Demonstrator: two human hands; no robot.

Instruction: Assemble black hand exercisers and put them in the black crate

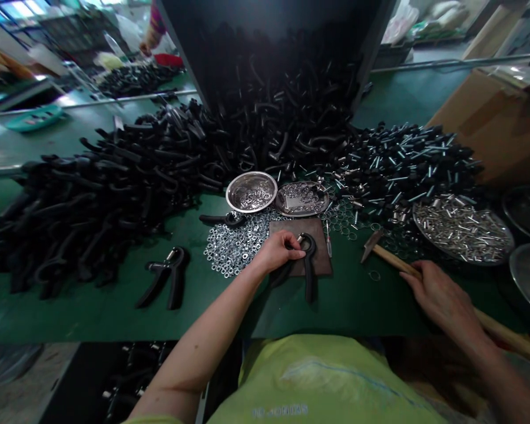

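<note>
My left hand (279,253) pinches a black hand grip (310,268) near its metal spring, over a flat brown metal plate (324,259). The two handles of the grip point toward me. On the right, my right hand (439,291) is wrapped round the wooden handle of a hammer (391,257), whose head lies low over the table beside a thin ring (374,275). Left of my left arm lies another hand grip (170,277) with a spring fitted. A small screwdriver-like tool (328,240) rests along the plate's right edge.
Loose nuts (236,247) spread left of the plate, below a steel bowl (251,192) and a metal dish (302,199). Black handles (115,182) heap up at left and back. Bolts (406,159), a tray of metal pins (463,227) and a cardboard box (490,123) stand at right.
</note>
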